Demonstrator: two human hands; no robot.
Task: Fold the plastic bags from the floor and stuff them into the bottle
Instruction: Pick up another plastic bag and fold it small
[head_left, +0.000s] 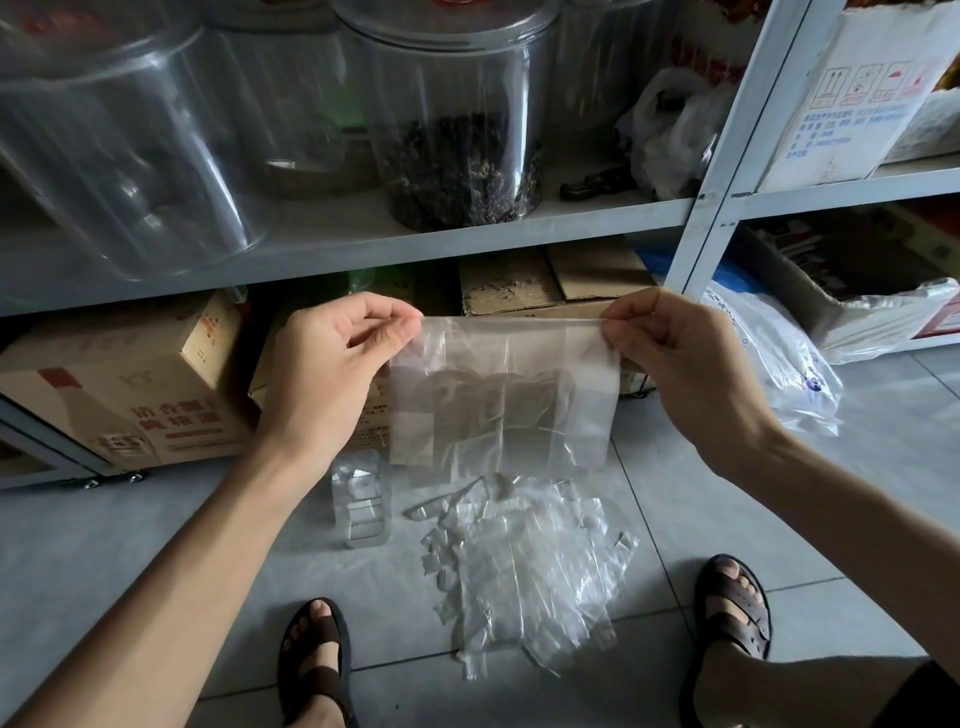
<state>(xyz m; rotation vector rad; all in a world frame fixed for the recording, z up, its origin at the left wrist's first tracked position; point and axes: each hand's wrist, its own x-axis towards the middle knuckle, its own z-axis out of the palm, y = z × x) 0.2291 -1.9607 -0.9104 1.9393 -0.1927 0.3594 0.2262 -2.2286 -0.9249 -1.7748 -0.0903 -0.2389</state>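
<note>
Person holds 1 clear plastic bag (498, 395) up in the air in front of the shelf (363, 244), stretched flat between both hands. Left hand (332, 358) pinches the bag's top left corner between thumb and forefinger, other fingers curled in. Right hand (675, 364) pinches the top right corner the same way, fingers curled. The bag hangs straight down from the top edge, creased in a grid of fold lines, with its bottom edge above the floor (156, 530) and not touching it. Directly below lies a loose pile of bags (524, 566), clear and crumpled, spread on the grey tiles between the person's 2 brown sandals (317, 660). The bottle (361, 501) stands upright on the floor just left of the pile, under the left wrist (clear plastic, can't tell what's inside). Behind it, cardboard boxes (145, 395) sit under the shelf. On the shelf is a big clear jar (457, 130) with dark dried stuff in the bottom. A white bag (779, 358) lies on the floor to the right, near the shelf post.
</note>
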